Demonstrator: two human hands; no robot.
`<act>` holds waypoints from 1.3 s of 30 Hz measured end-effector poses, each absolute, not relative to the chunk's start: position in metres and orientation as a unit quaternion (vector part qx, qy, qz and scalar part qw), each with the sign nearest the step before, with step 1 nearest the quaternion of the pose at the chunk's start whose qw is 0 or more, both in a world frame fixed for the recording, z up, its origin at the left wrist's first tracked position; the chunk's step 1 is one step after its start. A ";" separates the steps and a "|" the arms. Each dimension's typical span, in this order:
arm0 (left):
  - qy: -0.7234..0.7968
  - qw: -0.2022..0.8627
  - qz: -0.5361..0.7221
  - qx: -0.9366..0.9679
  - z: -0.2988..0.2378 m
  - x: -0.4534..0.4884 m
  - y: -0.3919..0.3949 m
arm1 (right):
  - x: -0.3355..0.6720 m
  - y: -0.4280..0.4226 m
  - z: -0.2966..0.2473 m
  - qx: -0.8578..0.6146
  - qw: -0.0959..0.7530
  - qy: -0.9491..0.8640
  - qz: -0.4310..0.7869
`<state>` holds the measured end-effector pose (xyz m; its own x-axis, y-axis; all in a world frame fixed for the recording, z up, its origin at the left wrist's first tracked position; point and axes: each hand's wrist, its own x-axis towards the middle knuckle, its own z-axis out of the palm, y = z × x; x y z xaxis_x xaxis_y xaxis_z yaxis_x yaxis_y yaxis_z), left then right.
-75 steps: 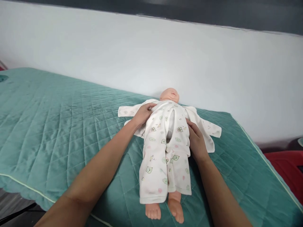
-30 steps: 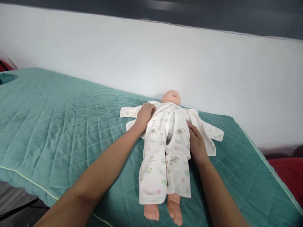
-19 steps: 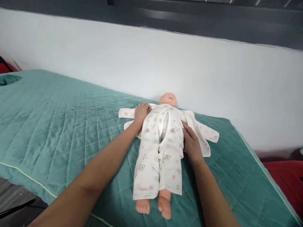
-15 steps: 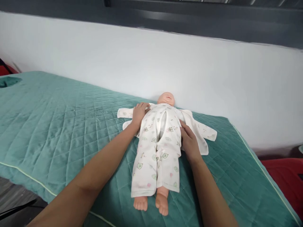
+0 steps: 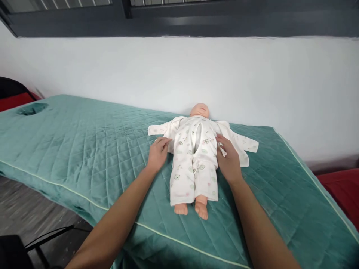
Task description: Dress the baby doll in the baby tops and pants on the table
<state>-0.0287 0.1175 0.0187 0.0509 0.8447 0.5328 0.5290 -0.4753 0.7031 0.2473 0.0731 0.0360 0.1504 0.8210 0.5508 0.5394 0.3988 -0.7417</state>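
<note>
A baby doll point(image 5: 199, 111) lies on its back on a teal quilted bed point(image 5: 84, 149), head toward the wall. It wears white printed trousers point(image 5: 193, 168) pulled high over the belly, and a white printed top point(image 5: 238, 144) spread open beneath it. My left hand point(image 5: 157, 153) rests by the doll's side, fingers loosely curled and touching the top's edge. My right hand point(image 5: 228, 158) lies flat against the other side of the trousers, fingers stretched out. The doll's bare feet point(image 5: 192, 210) stick out below the trouser legs.
A white wall point(image 5: 179, 71) runs behind the bed, with a dark window frame point(image 5: 179, 16) above. The bed has a face hole point(image 5: 32, 109) at far left. Red seats stand at the left point(image 5: 14, 101) and right point(image 5: 342, 190). Dark floor point(image 5: 33, 220) lies below the near edge.
My left hand has slid down from the doll's shoulder to its side. The view has pulled back and tilted up, showing the window frame and more floor.
</note>
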 end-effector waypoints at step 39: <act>0.388 0.188 0.443 0.786 0.062 0.030 -0.076 | 0.196 -0.114 0.066 -0.601 0.348 -0.720 0.004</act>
